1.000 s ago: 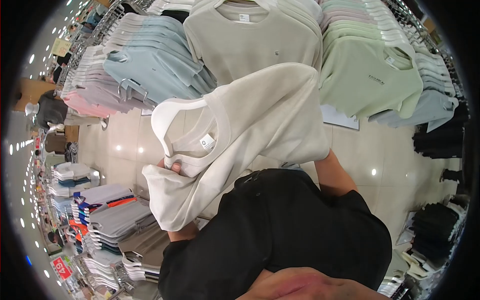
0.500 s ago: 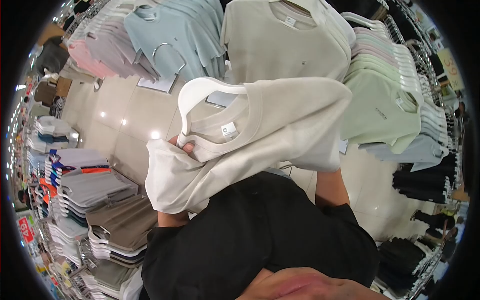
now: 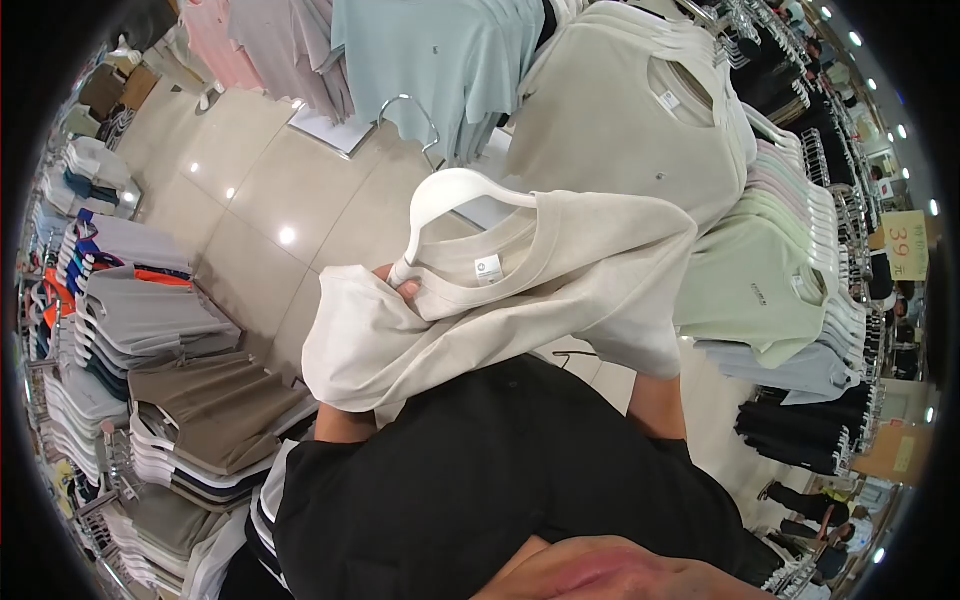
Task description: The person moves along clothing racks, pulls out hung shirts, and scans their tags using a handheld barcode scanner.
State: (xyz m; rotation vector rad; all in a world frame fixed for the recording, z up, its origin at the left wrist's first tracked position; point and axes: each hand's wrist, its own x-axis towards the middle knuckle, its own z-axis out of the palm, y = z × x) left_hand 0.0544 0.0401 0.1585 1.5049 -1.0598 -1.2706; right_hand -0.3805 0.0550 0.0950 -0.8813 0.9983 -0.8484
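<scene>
A cream T-shirt hangs on a white hanger in front of my chest. The hanger's metal hook points up and away from me, and one of its arms shows outside the neckline. At the left side of the collar, my left hand grips the shirt's neckband, fingertips closed on the fabric beside the hanger arm; the rest of that hand is covered by cloth. My right forearm goes up under the shirt's right side, hiding the right hand and its fingers. Inside the collar sits a white label.
Ahead, racks hold light-blue shirts and beige shirts. Green shirts hang to the right, near a price sign. Brown garments are close on my left. Pale floor tiles lie between the racks.
The view has turned, so the racks ahead have shifted right and the left racks lower. The held shirt sits slightly lower in view; my left hand keeps its grip on the collar.
</scene>
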